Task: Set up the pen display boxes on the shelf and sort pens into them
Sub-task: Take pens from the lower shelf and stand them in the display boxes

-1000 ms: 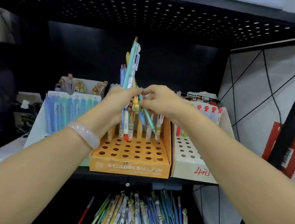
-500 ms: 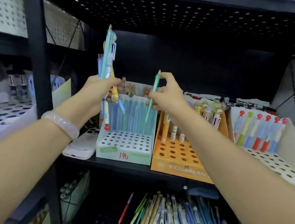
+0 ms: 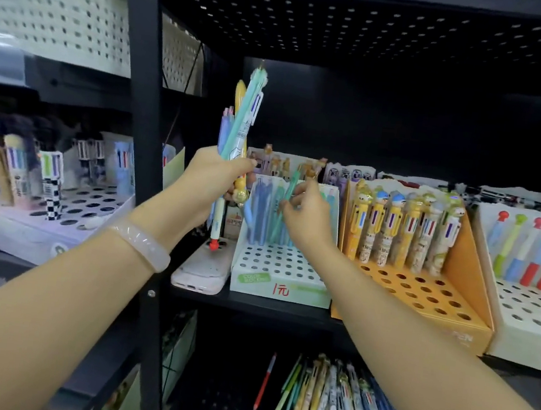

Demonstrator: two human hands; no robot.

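Left hand point(image 3: 213, 177) grips a bunch of mixed pens point(image 3: 238, 132) upright above the shelf's point(image 3: 250, 304) left front corner, their tips fanning up into the dark open space under the perforated metal deck above, a red-tipped pen hanging lowest over a pale phone point(image 3: 201, 269) that lies flat at the shelf's left edge. Right hand point(image 3: 308, 216) pinches a single mint-green pen point(image 3: 289, 190) between fingertips, holding it nearly upright at the back row of the white cardboard display box point(image 3: 281, 286), which sits at the shelf's front edge, just right of the phone. A translucent bangle point(image 3: 145, 245) circles the left wrist.

Blue and green slim pens stand along the white box's back rows; its front rows of round holes are bare, and red handwriting marks its front panel. Touching it on the right, an orange cardboard box point(image 3: 426, 309) holds a back row of thick multicolour pens with figure caps. Further right, a cream box point(image 3: 532, 339) carries pens with red and green ball caps. Below, loose pens point(image 3: 333, 403) lie heaped on the lower perforated shelf. Beyond the black upright post on the left, another holed tray point(image 3: 37, 230) holds chunky pens, blurred.
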